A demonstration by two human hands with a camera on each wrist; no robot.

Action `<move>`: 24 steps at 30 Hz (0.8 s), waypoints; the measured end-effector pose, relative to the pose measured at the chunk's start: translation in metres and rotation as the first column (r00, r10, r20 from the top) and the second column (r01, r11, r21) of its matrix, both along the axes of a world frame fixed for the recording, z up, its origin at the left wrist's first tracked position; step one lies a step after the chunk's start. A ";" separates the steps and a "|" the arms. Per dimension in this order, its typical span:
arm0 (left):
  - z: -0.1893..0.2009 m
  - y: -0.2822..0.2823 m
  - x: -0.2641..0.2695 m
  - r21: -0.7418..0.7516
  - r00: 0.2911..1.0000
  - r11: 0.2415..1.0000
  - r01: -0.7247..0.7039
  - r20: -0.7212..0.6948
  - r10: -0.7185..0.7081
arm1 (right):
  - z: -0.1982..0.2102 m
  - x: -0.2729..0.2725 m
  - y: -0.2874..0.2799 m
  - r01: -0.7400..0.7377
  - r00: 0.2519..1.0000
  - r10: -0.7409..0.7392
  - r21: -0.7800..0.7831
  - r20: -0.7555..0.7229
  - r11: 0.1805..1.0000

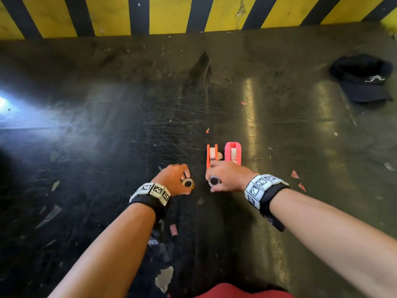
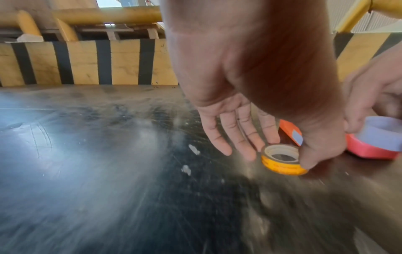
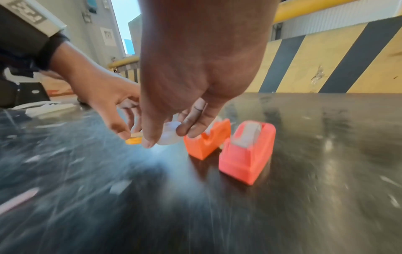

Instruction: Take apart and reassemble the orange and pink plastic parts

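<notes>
An orange tape dispenser (image 1: 211,155) and a pink tape dispenser (image 1: 233,152) stand side by side on the dark scratched surface, each with a pale part in its slot. My left hand (image 1: 186,179) pinches a small yellow-orange tape roll (image 1: 188,183) just left of them, low over the surface. In the left wrist view thumb and fingertips close on that yellow-orange roll (image 2: 282,159). My right hand (image 1: 213,179) pinches a white tape roll (image 1: 214,181) in front of the orange dispenser. The right wrist view shows the white roll (image 3: 169,135) between thumb and fingers, beside the orange dispenser (image 3: 206,142) and pink dispenser (image 3: 248,154).
A black cap (image 1: 363,78) lies at the far right. A yellow-and-black striped barrier (image 1: 171,14) runs along the far edge. Small red scraps (image 1: 295,174) and pale paper bits (image 1: 50,215) lie scattered on the surface.
</notes>
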State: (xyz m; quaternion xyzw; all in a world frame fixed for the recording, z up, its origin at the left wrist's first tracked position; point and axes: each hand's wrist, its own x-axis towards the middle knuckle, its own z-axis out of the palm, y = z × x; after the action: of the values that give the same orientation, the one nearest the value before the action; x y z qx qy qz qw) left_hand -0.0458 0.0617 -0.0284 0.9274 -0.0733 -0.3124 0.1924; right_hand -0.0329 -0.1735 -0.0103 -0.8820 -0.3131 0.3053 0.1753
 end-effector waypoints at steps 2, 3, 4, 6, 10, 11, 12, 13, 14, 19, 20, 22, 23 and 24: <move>0.008 0.009 0.013 -0.018 0.998 0.999 -0.040 0.052 0.040 | 0.011 0.018 0.011 0.061 0.996 -0.063 0.030 0.057 0.998; 0.010 0.014 0.020 -0.027 0.995 0.998 -0.055 0.078 0.057 | 0.015 0.027 0.017 0.102 0.991 -0.106 0.055 0.077 0.993; 0.012 0.018 0.027 -0.035 0.993 0.997 -0.067 0.099 0.070 | 0.016 0.034 0.023 0.136 0.985 -0.143 0.069 0.095 0.988; 0.012 0.026 0.038 -0.041 0.987 0.995 -0.090 0.133 0.094 | 0.014 0.045 0.036 0.160 0.977 -0.166 0.057 0.134 0.985; 0.003 0.037 0.055 -0.019 0.979 0.994 -0.110 0.168 0.112 | 0.003 0.063 0.061 0.143 0.976 -0.136 -0.029 0.171 0.989; 0.000 0.039 0.059 -0.014 0.979 0.993 -0.114 0.168 0.114 | -0.001 0.068 0.067 0.123 0.975 -0.107 -0.072 0.197 0.990; -0.003 0.041 0.062 -0.009 0.978 0.993 -0.121 0.167 0.121 | -0.006 0.071 0.071 0.100 0.971 -0.071 -0.115 0.230 0.988; -0.008 0.043 0.066 -0.007 0.977 0.992 -0.127 0.169 0.127 | -0.010 0.075 0.076 0.082 0.966 -0.042 -0.148 0.254 0.986; -0.012 0.045 0.069 -0.003 0.977 0.991 -0.133 0.165 0.131 | -0.015 0.079 0.080 0.072 0.963 -0.023 -0.175 0.268 0.982; -0.033 0.048 0.076 -0.003 0.978 0.991 -0.132 0.164 0.131 | -0.030 0.088 0.090 0.044 0.955 0.036 -0.264 0.293 0.963; -0.035 0.048 0.075 -0.012 0.977 0.990 -0.138 0.164 0.138 | -0.031 0.088 0.091 0.036 0.954 0.046 -0.266 0.298 0.963; -0.039 0.047 0.072 -0.028 0.975 0.989 -0.147 0.165 0.150 | -0.035 0.086 0.091 0.031 0.948 0.060 -0.281 0.311 0.959; -0.041 0.048 0.071 -0.041 0.973 0.988 -0.147 0.172 0.152 | -0.036 0.085 0.091 0.032 0.947 0.062 -0.286 0.314 0.958; -0.040 0.048 0.070 -0.045 0.973 0.987 -0.152 0.169 0.157 | -0.035 0.085 0.091 0.033 0.946 0.061 -0.282 0.318 0.959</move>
State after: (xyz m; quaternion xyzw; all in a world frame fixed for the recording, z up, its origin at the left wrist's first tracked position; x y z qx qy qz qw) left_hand 0.0243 0.1093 -0.0688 0.9506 -0.0221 -0.2142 0.2236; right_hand 0.0516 -0.0828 -0.0455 -0.9337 -0.2970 0.1998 -0.0090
